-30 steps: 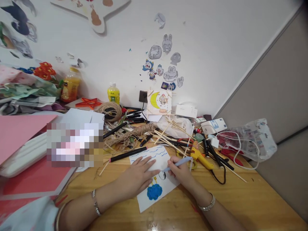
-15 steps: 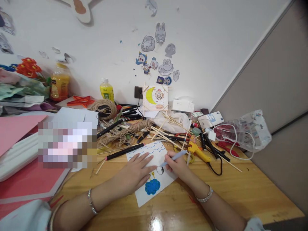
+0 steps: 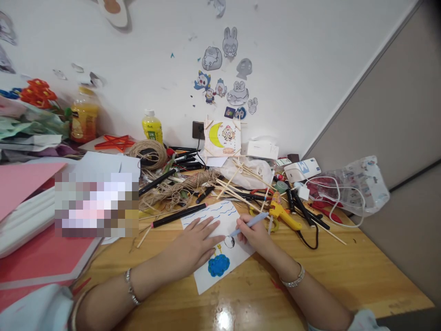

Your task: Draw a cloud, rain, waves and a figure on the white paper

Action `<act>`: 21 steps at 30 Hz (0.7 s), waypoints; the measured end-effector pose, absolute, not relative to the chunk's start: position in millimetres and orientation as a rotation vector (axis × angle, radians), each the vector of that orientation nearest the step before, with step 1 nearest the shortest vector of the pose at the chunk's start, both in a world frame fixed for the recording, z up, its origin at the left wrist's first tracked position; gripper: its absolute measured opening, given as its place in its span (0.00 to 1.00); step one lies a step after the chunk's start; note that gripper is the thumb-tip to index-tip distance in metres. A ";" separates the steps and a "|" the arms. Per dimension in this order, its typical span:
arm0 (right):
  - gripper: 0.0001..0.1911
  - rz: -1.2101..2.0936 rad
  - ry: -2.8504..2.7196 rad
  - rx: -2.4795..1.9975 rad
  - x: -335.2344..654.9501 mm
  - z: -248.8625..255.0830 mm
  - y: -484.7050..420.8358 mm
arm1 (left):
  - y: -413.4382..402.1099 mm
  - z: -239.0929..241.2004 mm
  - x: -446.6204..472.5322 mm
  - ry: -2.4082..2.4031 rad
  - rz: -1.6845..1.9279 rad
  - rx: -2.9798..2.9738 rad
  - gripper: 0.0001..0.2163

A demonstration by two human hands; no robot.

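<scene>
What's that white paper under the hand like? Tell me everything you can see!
The white paper looks like a thin, smooth sheet. It lies flat and slanted on the wooden table. Blue wavy lines cross its far end, and a blue cloud-like shape with small yellow marks above it sits near the close end. Between them is a round, dark-outlined shape. The left hand rests on the paper; the right hand holds a pale-blue pen over it.
</scene>
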State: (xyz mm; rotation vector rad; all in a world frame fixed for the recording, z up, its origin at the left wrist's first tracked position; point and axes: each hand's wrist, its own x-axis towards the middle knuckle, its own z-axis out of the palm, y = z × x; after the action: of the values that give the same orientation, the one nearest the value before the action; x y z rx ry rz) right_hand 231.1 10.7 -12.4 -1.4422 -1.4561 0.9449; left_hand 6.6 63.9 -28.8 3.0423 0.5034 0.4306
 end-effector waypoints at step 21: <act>0.19 0.955 -1.417 -1.442 230.9 -11.1 11.2 | 64.3 -28.9 5.7 0.476 0.453 3.041 0.17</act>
State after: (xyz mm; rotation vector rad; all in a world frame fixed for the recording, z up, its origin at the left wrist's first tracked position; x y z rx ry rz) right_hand 230.9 11.2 -11.1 -1.4423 -1.4169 0.9554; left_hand 5.7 64.3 -28.9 3.0407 0.4758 0.4531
